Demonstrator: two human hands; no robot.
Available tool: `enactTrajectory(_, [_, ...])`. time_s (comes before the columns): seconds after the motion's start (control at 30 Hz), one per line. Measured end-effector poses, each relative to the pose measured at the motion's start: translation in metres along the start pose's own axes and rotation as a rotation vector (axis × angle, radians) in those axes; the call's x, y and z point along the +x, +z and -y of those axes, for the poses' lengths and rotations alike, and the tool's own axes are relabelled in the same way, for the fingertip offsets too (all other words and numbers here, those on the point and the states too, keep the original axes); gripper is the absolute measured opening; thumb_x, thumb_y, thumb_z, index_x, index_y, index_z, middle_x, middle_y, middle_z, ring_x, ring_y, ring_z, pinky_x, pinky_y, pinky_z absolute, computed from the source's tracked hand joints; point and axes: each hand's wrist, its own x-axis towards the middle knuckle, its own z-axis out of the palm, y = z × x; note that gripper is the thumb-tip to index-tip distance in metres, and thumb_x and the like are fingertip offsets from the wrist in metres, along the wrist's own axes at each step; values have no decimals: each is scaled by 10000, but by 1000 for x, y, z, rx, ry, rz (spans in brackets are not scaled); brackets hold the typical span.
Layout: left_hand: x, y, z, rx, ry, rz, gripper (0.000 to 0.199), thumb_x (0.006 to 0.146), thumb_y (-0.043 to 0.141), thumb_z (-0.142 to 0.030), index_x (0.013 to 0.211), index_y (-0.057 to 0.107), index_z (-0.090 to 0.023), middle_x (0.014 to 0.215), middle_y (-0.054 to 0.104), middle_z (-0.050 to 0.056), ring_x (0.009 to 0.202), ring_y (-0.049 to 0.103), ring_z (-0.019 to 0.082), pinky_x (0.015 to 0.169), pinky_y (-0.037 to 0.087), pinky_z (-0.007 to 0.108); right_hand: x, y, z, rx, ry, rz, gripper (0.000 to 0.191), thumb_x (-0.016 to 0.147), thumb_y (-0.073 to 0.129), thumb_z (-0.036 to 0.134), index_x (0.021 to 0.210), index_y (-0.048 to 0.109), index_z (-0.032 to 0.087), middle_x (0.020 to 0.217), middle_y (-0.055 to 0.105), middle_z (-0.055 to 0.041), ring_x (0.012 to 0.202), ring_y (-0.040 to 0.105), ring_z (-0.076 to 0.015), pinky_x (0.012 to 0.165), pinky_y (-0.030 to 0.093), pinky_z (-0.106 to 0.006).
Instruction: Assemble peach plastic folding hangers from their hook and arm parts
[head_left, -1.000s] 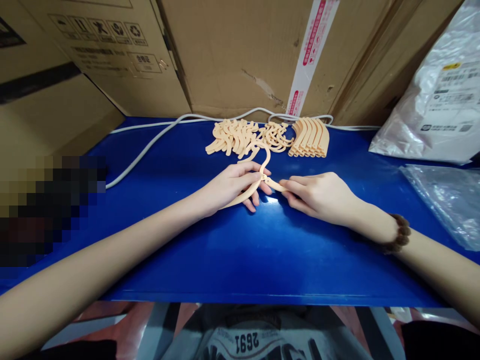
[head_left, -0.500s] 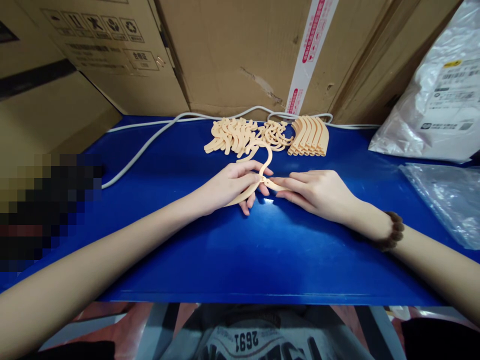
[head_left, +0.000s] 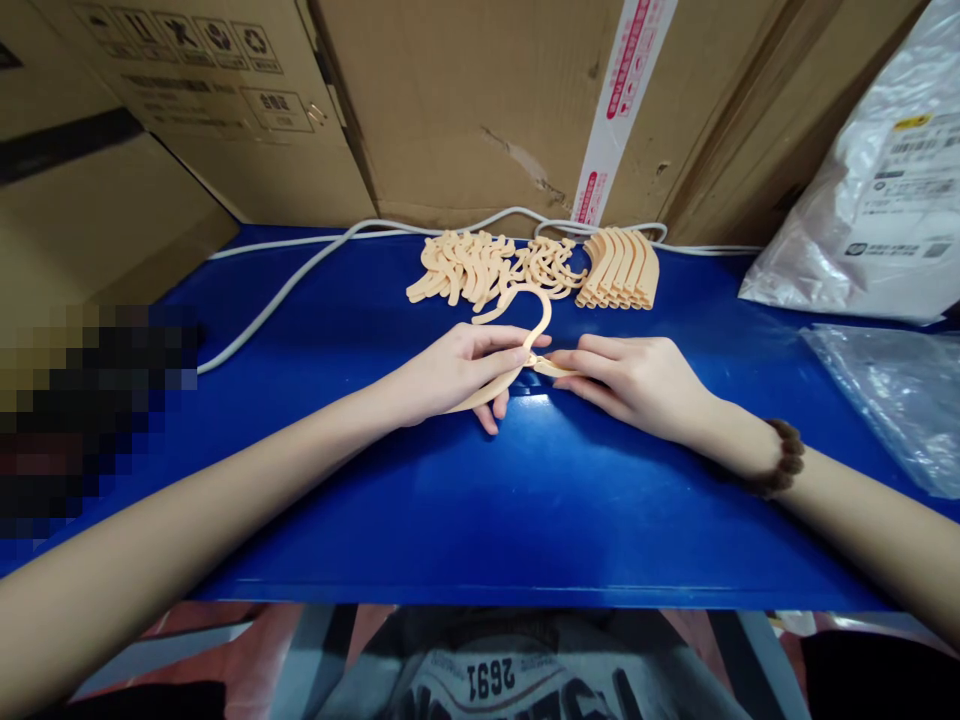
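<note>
A beige hook piece (head_left: 541, 312) curves up from between my hands, joined near its foot to a curved beige arm piece (head_left: 487, 394). My left hand (head_left: 457, 370) is closed on these two pieces, thumb on top near the joint. My right hand (head_left: 634, 380) pinches a second beige arm piece (head_left: 553, 368), whose end meets the joint; its far part is hidden under my fingers. Just behind the hook lie a pile of curved pieces (head_left: 465, 265), a smaller pile of hooks (head_left: 551, 265) and a neat row of arm pieces (head_left: 621, 268).
A white cable (head_left: 285, 285) runs along the back of the blue table (head_left: 480, 520). Cardboard boxes (head_left: 465, 110) stand behind it. A white plastic package (head_left: 862, 210) and a clear plastic bag (head_left: 900, 400) are at the right.
The hook and joint have shifted slightly to the right. My left fingertips beneath the joint have drawn back, and the right-hand piece now sits at a slightly different angle.
</note>
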Motion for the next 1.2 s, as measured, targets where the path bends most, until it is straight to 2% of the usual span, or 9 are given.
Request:
enactTrajectory(0.33, [-1,-2,4,-54,-34,123,392,944,573,-292,1313,587,-158,635,641,9,584,651,128,514,583,213,-1,4,2,-98,-53,-23,378,1034,380,414,1044,683,188,916,664,-31,655,557,-108,579,346,-250])
enactTrajectory(0.57, [0,-4,1,-115,-92,43,279,898,622,-246,1160,662,-161,736,659,31,702,678,160,539,609,249,-1,4,4,-155,-55,-82,355,1031,395,396,961,664,175,870,661,-20,648,546,-111,585,339,-261])
enactTrajectory(0.73, [0,-6,0,-114,-102,36,200,879,641,-234,1066,675,-171,792,677,37,702,689,167,504,606,246,-1,4,6,-198,-29,-71,352,1034,387,397,953,659,187,891,669,-23,661,541,-110,601,330,-271])
enactTrajectory(0.93, [1,-6,0,-112,-91,26,185,848,676,-235,1023,671,-173,864,694,43,782,702,180,533,615,246,-1,4,6,-203,-10,-73,348,1034,386,386,949,661,191,890,660,-25,646,516,-107,591,315,-273])
enactTrajectory(1.2, [1,-6,0,-87,-102,-11,182,858,650,-215,1031,665,-159,765,687,34,703,702,173,513,611,249,-1,5,3,-165,-18,-59,342,1031,397,394,980,664,187,902,661,-21,654,541,-110,584,336,-265])
